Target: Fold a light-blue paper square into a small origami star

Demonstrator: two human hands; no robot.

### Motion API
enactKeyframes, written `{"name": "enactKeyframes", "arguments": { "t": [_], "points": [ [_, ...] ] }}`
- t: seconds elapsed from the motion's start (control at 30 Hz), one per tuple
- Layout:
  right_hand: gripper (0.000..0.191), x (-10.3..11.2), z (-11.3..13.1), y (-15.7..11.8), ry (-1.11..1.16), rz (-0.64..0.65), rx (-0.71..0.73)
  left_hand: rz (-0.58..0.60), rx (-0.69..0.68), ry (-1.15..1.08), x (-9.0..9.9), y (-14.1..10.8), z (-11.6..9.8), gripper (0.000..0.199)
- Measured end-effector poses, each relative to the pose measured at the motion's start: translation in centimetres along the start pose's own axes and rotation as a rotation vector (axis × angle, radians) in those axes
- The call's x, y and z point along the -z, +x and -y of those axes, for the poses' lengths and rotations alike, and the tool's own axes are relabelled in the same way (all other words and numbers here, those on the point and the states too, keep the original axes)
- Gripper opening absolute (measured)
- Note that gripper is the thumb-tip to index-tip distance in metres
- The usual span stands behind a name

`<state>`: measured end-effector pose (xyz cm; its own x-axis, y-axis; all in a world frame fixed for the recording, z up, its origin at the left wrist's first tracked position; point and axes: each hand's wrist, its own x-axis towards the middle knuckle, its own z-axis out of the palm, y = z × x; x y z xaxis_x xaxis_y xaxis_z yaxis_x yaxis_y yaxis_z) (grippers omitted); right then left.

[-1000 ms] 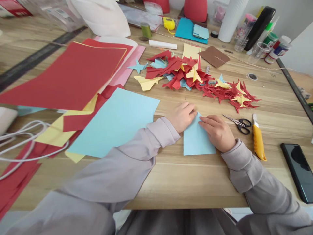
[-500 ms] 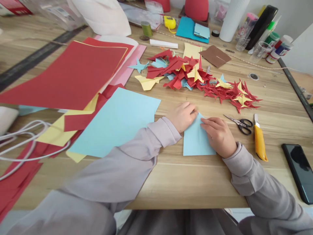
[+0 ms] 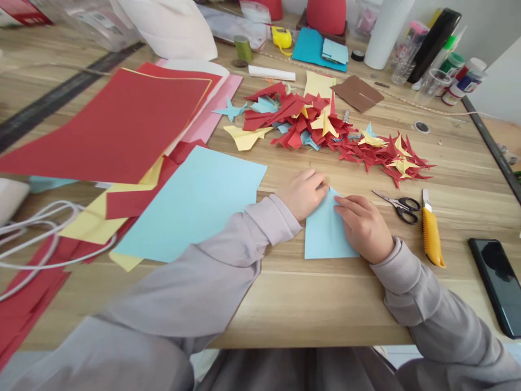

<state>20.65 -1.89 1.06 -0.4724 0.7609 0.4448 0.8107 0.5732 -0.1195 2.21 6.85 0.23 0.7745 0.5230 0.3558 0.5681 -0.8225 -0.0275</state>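
A small light blue sheet (image 3: 325,236) lies flat on the wooden table, its upper end coming to a point between my hands. My left hand (image 3: 304,194) has its fingers curled together on the upper left edge of the sheet. On the right side of the same sheet rests my right hand (image 3: 365,225), fingers pressed together and their tips near the top edge. Beyond both hands lies a heap of folded red, yellow and blue paper pieces (image 3: 297,119).
Right of my hands are black-handled scissors (image 3: 407,209), a yellow cutter (image 3: 432,236) and a phone (image 3: 496,282). To the left lie a large blue sheet (image 3: 195,201), red sheets (image 3: 122,125) and a white cable (image 3: 52,244). Bottles (image 3: 468,81) stand at the back right.
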Motion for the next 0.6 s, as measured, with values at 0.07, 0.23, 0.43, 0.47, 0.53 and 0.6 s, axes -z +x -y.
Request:
{"name": "enactKeyframes", "arguments": {
  "t": [0.07,0.23,0.43,0.47,0.53,0.6],
  "points": [
    [0.029,-0.01,0.02,-0.02,-0.004,0.005,-0.008,-0.001,0.006,-0.009,0.01,-0.02,0.01,0.033],
    [0.028,-0.02,0.10,-0.02,-0.018,0.011,-0.010,0.008,0.010,-0.069,-0.14,-0.07,0.11,0.036],
    [0.029,0.18,0.30,0.03,-0.053,0.007,0.002,0.021,0.041,-0.101,-0.10,-0.06,0.08,0.037],
    [0.030,0.22,0.32,0.03,-0.057,0.012,0.002,0.022,0.042,-0.099,-0.07,-0.04,0.06,0.037],
    [0.030,0.28,0.34,0.04,-0.059,0.026,-0.004,0.018,0.042,-0.090,-0.07,-0.01,0.03,0.037],
    [0.030,0.31,0.36,0.05,-0.056,0.034,-0.013,0.005,0.044,-0.066,-0.16,0.03,0.02,0.036]
  ]
}}
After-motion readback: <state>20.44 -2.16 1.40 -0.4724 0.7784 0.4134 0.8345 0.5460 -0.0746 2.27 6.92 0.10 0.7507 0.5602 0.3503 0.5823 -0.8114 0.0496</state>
